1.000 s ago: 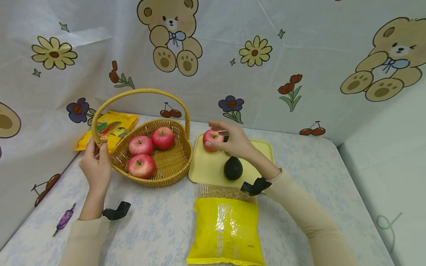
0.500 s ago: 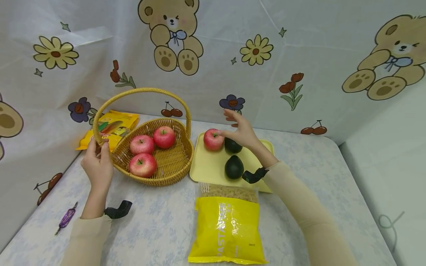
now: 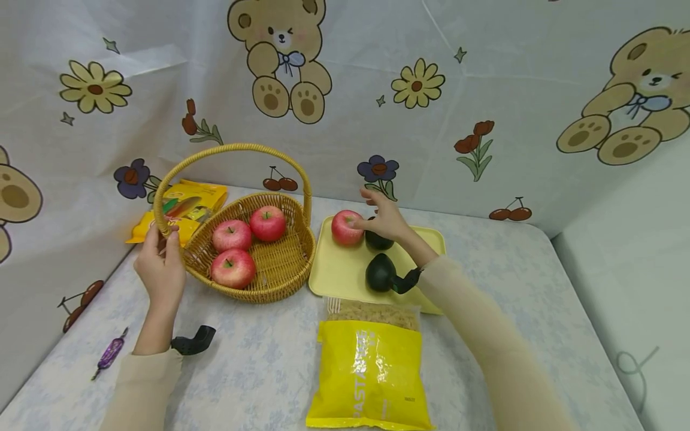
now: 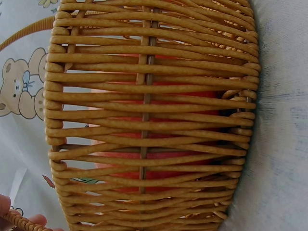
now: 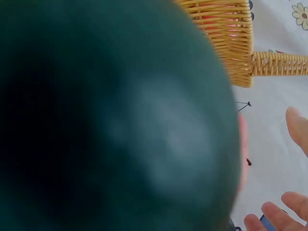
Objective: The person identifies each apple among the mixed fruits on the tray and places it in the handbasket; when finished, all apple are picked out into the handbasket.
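Observation:
At the left, my left hand [image 3: 160,263] pinches the lower end of the handle of a wicker basket [image 3: 280,263]; in the left wrist view the basket's woven side [image 4: 149,115] fills the middle. Three red apples [image 3: 233,269] lie in the basket. A pale yellow tray [image 3: 334,275] beside it bears another red apple [image 3: 345,227] and two dark green avocados [image 3: 380,272]. Over the tray's far side my right hand [image 3: 389,221] hovers with fingers spread, its thumb overlapping the apple in view, partly covering the rear avocado. One avocado [image 5: 144,120] looms large in the right wrist view.
A yellow pasta bag [image 3: 369,371] lies before the tray, its clear top by the tray's front edge. Another yellow packet [image 3: 188,203] sits behind the basket. A purple wrapped candy [image 3: 110,353] lies at the left. A patterned cloth wall [image 3: 345,137] rises behind the table.
My right hand has left its place around the tray's apple, shifted right and up, then come down a little. The apple stays where it was. My left hand keeps its hold on the handle.

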The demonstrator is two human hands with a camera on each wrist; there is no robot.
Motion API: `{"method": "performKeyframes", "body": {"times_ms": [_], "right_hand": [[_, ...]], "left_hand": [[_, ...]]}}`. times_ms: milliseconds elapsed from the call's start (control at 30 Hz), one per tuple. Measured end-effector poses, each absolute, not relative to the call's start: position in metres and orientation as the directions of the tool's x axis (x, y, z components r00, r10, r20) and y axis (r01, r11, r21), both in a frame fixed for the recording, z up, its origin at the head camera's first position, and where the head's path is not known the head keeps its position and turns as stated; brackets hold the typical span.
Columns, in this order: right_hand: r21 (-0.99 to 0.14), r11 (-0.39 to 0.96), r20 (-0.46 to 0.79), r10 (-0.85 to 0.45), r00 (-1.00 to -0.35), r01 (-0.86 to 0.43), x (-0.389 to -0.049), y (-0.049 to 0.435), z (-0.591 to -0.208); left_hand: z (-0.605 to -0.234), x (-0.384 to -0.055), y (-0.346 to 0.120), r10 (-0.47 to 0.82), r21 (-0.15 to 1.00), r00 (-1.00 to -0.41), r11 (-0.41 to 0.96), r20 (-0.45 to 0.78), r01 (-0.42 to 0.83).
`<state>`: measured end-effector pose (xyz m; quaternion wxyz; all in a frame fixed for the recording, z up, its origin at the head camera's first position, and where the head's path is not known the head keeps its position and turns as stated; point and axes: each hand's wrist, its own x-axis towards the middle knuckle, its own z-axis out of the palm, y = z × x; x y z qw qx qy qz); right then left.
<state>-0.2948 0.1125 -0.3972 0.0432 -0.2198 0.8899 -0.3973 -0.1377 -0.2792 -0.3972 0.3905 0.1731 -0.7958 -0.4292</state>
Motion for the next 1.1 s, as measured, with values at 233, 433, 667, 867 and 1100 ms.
{"method": "performKeyframes", "body": {"times_ms": [233, 433, 667, 867, 1100], "right_hand": [[-0.710, 0.601, 0.095, -0.435, -0.895, -0.367, -0.296, 0.109, -0.407], [-0.692, 0.618, 0.088, -0.441, -0.893, -0.374, -0.296, 0.107, -0.414], [-0.643, 0.644, 0.102, -0.463, -0.880, -0.414, -0.297, 0.104, -0.419], [-0.574, 0.706, 0.079, -0.458, -0.886, -0.416, -0.296, 0.103, -0.423], [-0.523, 0.731, 0.088, -0.466, -0.880, -0.439, -0.294, 0.100, -0.422]], "left_hand": [[-0.396, -0.136, -0.277, -0.608, 0.820, -0.646, 0.571, 0.463, 0.051], [-0.395, -0.135, -0.276, -0.607, 0.821, -0.648, 0.569, 0.460, 0.049], [-0.397, -0.136, -0.278, -0.612, 0.818, -0.636, 0.573, 0.469, 0.051], [-0.398, -0.136, -0.278, -0.613, 0.819, -0.634, 0.572, 0.471, 0.055], [-0.397, -0.136, -0.278, -0.612, 0.818, -0.633, 0.573, 0.473, 0.057]]}}
